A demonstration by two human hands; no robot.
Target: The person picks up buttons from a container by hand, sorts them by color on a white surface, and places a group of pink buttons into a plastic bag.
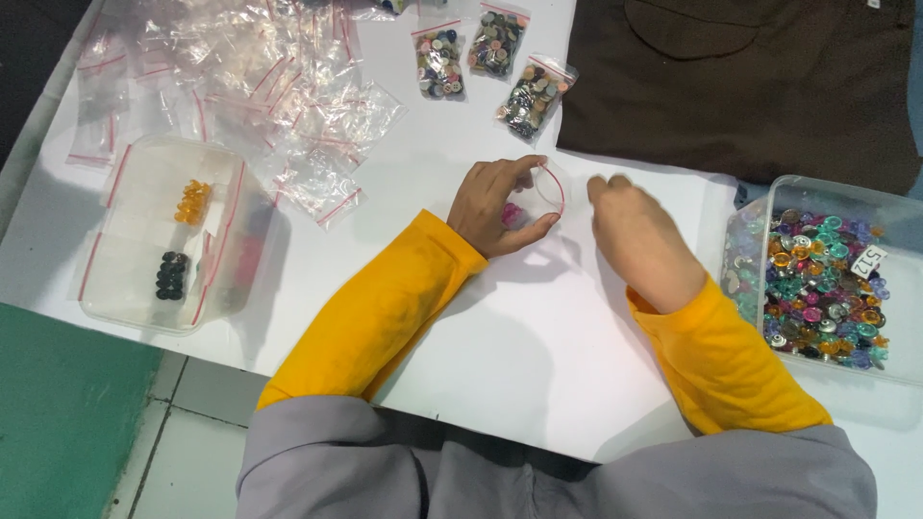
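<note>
Holding a small clear zip bag (543,187) open w/ thumb & fingers, left hand (495,204) curls round it; pink buttons (511,213) sit inside by the palm. Right hand (635,235), just right of the bag, fingertips pinched; can't tell if holding anything. Risk: bag mouth slackens, buttons spill onto table (538,356).

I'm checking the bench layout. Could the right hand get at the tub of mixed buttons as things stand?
Probably yes: the right hand is empty beside the small bag, and the open tub of mixed buttons sits just to its right, with only bare white table between.
</note>
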